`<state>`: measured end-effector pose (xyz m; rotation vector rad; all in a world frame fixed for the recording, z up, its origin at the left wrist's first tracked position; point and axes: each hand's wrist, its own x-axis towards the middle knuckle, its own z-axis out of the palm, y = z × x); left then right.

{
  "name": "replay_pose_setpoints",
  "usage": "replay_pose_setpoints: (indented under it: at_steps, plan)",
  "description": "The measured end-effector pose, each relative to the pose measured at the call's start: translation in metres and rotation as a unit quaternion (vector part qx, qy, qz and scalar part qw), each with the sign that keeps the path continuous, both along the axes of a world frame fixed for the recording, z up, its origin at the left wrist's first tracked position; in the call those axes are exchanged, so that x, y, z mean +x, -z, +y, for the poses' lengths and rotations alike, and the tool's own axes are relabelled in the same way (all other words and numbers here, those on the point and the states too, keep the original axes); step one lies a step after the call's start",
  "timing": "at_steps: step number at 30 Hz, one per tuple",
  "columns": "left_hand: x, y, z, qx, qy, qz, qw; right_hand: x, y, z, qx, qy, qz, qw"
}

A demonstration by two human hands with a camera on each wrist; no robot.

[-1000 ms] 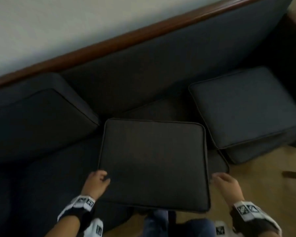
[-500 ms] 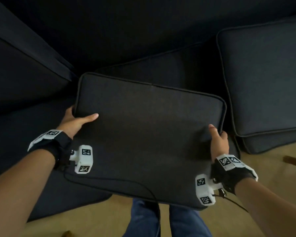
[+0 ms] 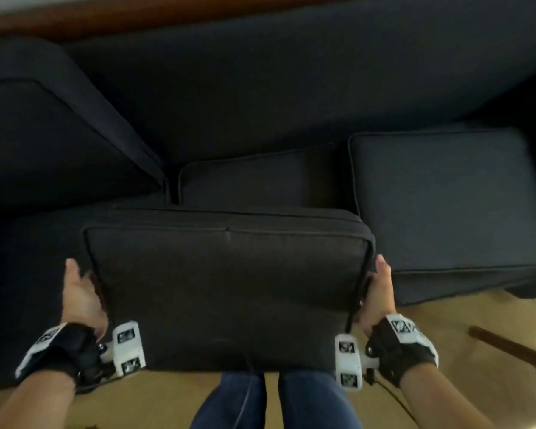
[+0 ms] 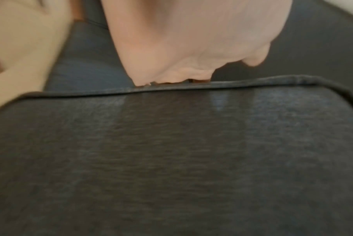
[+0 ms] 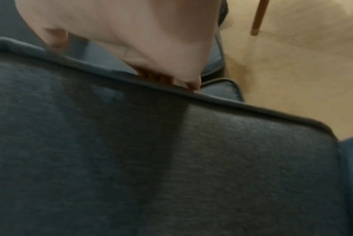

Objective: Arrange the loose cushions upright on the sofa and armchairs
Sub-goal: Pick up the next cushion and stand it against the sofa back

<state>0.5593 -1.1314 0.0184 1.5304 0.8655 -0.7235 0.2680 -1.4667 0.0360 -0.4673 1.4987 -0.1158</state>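
I hold a dark grey square cushion (image 3: 226,292) in front of the sofa, tipped up so its near face and piped top edge show. My left hand (image 3: 81,298) grips its left side edge and my right hand (image 3: 378,295) grips its right side edge. In the left wrist view my left hand (image 4: 191,39) has its fingers curled out of sight behind the cushion (image 4: 171,159) edge. The right wrist view shows my right hand (image 5: 131,32) the same way on the cushion (image 5: 171,159). Another loose cushion (image 3: 446,199) lies flat on the seat at the right.
The sofa backrest (image 3: 291,72) runs across the top under a wooden rail (image 3: 106,10). A back cushion (image 3: 44,134) leans upright at the left. A seat cushion (image 3: 254,178) shows in the middle. A wooden leg (image 3: 508,345) stands on the tan floor at the right. My jeans (image 3: 276,400) are below.
The cushion lay flat on the seat, then came up in both hands and now tips toward upright. My thumbs have left its face and both hands hold its side edges.
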Motion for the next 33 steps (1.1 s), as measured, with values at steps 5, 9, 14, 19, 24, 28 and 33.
replay_pose_setpoints:
  at_steps: [5,9,14,19,24,28,33]
  plan:
    - [-0.039,-0.076,0.018,-0.027,-0.075,-0.044,0.996,0.0,-0.073,-0.009,-0.057,0.004,-0.034,0.998]
    - [-0.057,-0.111,0.025,-0.051,-0.11,-0.042,0.992,-0.026,-0.112,-0.012,-0.073,-0.017,-0.077,0.994]
    - [-0.058,-0.111,0.016,-0.075,-0.116,-0.057,0.989,-0.033,-0.118,-0.024,-0.103,-0.069,-0.08,0.989]
    - [-0.056,-0.117,-0.005,-0.057,-0.069,-0.062,0.994,-0.002,-0.109,-0.044,-0.245,-0.218,0.024,0.944]
    - [-0.058,-0.12,0.003,0.01,-0.032,-0.076,0.997,0.033,-0.124,-0.044,-0.409,-0.475,0.202,0.753]
    - [-0.065,-0.113,0.011,0.041,-0.032,-0.068,0.996,0.06,-0.128,0.005,-0.526,-0.616,0.116,0.576]
    - [-0.079,-0.113,0.02,0.042,-0.033,-0.032,0.998,0.118,-0.137,0.095,-0.495,-0.784,0.003,0.376]
